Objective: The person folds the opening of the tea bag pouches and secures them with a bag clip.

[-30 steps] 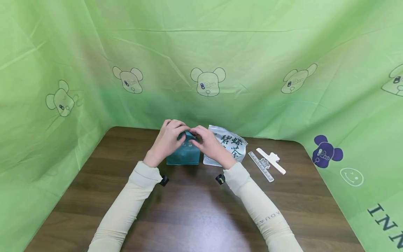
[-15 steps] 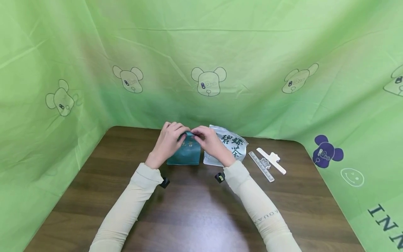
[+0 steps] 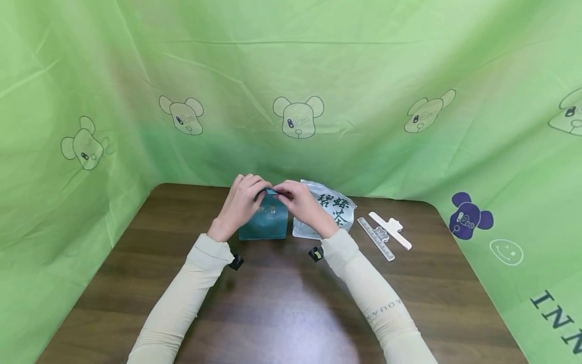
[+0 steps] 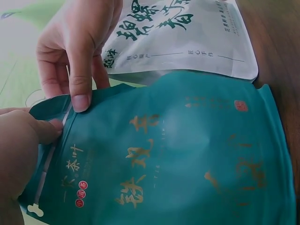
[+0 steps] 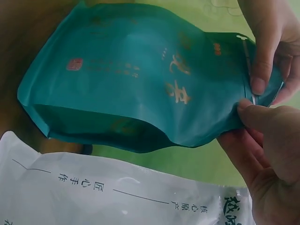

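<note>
A teal tea bag with gold lettering [image 3: 265, 225] stands upright on the wooden table. My left hand [image 3: 241, 202] pinches the left part of its top edge. On the right part, my right hand [image 3: 301, 202] does the same, thumb in front and fingers behind. The right wrist view has both thumbs close together on the pale seal strip [image 5: 248, 61] that runs along the top. A small white tab [image 4: 35, 210] sits at one end of that strip. Beside the right hand stands a silvery white tea bag with dark green lettering [image 3: 343, 206], partly hidden by that hand.
Two white sealing clips, a ridged one [image 3: 375, 238] and a plain one [image 3: 391, 230], lie at the right of the brown table [image 3: 282, 313]. A green cloth with bear-head prints [image 3: 254, 76] hangs close behind the bags and along both sides.
My right fingers and thumb have closed together on the teal bag's top edge, which looks flatter now. Both hands stay at the bag. The white bag and clips keep their places.
</note>
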Available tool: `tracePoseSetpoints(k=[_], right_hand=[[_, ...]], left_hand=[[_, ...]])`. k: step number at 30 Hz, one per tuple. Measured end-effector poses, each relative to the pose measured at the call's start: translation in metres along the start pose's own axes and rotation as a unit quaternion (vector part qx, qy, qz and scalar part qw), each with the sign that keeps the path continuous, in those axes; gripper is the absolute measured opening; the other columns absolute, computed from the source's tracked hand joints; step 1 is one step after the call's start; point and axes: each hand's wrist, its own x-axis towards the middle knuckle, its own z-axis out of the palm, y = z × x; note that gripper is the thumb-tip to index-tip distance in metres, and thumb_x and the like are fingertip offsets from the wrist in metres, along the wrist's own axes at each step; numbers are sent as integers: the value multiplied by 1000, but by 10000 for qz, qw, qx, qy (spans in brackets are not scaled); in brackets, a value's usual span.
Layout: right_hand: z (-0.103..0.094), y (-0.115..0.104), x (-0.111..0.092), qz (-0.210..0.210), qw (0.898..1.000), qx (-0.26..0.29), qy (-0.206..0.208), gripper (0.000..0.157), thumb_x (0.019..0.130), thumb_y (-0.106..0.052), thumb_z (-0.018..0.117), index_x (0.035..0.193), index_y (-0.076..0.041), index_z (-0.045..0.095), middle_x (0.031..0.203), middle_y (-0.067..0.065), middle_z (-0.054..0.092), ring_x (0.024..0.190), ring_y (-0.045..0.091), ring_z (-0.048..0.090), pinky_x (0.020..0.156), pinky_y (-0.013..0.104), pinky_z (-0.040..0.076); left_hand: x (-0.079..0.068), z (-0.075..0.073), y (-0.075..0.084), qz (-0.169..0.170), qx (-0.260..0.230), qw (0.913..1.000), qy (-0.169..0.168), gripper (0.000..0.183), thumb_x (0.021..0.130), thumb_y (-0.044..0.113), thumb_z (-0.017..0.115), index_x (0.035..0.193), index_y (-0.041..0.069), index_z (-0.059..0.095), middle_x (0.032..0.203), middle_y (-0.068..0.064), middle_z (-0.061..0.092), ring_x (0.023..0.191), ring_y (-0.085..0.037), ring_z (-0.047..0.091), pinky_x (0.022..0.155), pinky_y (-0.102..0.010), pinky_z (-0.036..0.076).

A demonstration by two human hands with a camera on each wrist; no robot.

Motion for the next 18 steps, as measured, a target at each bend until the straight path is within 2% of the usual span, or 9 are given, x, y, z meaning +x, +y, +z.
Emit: tracePoseSetpoints(k=[10,18], right_hand=[[-6,-9,-9,-196,9995,242,32,18,92,8,69,108,5,75,101,17,73,88,25,72,75,26,59],[-13,-20,-19,-341,9993,109,131,20,89,10,70,108,5,76,99,17,74,84,25,73,73,23,59]], left_hand=[[-2,-6,12,139,-42,9999,-22,13,92,1,72,102,9,76,96,-3,72,85,-22,60,74,-35,38],[-3,-13,27,254,-162,9995,60,14,91,-1,72,101,9,76,96,-2,73,85,-21,60,75,-35,38]])
